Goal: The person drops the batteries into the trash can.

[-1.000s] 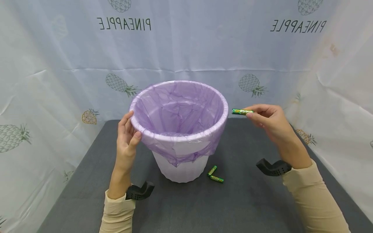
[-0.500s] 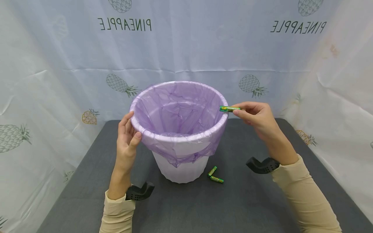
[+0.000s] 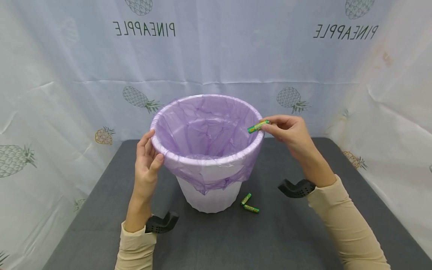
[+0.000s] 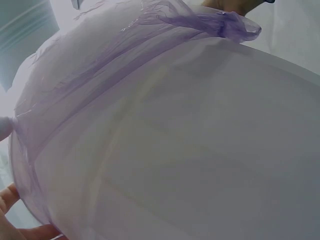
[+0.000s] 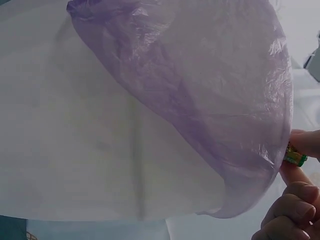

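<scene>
My right hand [image 3: 291, 135] pinches a green-and-yellow battery [image 3: 258, 126] between thumb and fingers at the bin's right rim. One end of it reaches over the opening. In the right wrist view the battery [image 5: 295, 156] shows only in part. A white waste bin [image 3: 209, 195] stands upright, lined with a purple bag [image 3: 202, 135] folded over its rim. My left hand [image 3: 146, 165] rests on the rim's left side, fingers spread and fairly straight. Two more batteries, one upper [image 3: 246, 198] and one lower [image 3: 251, 209], lie on the table near the bin's base. The bin's very bottom is hidden.
A dark grey table [image 3: 202, 243] carries the bin. A pale curtain [image 3: 216, 56] with pineapple prints hangs behind and on both sides. Black devices are strapped on both wrists, one left [image 3: 162, 222] and one right [image 3: 297, 188].
My right hand has moved left with the battery, from outside the bin to its right rim, and the battery's free end has tilted downward. The left hand and bin stay put.
</scene>
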Demonstrator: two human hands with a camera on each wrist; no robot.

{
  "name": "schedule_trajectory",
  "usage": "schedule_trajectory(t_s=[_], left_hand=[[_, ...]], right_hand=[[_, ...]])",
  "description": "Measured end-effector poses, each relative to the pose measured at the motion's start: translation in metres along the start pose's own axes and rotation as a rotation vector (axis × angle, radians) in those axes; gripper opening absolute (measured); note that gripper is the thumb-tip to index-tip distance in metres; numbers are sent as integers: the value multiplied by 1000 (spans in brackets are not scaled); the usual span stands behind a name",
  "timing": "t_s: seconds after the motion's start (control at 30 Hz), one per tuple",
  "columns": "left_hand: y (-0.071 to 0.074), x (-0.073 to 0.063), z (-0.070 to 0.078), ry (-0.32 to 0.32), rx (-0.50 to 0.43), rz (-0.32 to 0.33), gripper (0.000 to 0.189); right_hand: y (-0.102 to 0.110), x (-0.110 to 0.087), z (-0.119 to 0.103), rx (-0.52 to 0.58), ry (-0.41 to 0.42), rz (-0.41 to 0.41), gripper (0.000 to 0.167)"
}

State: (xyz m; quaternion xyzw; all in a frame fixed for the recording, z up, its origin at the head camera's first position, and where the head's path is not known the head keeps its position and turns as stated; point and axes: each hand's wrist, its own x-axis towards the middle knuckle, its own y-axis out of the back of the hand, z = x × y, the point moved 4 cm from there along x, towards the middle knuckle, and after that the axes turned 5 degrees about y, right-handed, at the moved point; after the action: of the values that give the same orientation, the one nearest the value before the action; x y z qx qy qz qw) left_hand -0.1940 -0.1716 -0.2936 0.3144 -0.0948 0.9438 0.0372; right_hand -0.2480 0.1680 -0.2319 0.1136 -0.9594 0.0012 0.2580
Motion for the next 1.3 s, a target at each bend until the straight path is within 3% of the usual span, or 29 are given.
schedule_trajectory(t_s=[0.7, 1.3], left_hand=[[-1, 0, 1, -2, 2, 7, 53], [-2, 0, 0, -12, 8, 3, 54]], right_hand=[[3, -10, 6, 59, 45, 25, 30], [21, -41, 39, 35, 5, 43, 31]])
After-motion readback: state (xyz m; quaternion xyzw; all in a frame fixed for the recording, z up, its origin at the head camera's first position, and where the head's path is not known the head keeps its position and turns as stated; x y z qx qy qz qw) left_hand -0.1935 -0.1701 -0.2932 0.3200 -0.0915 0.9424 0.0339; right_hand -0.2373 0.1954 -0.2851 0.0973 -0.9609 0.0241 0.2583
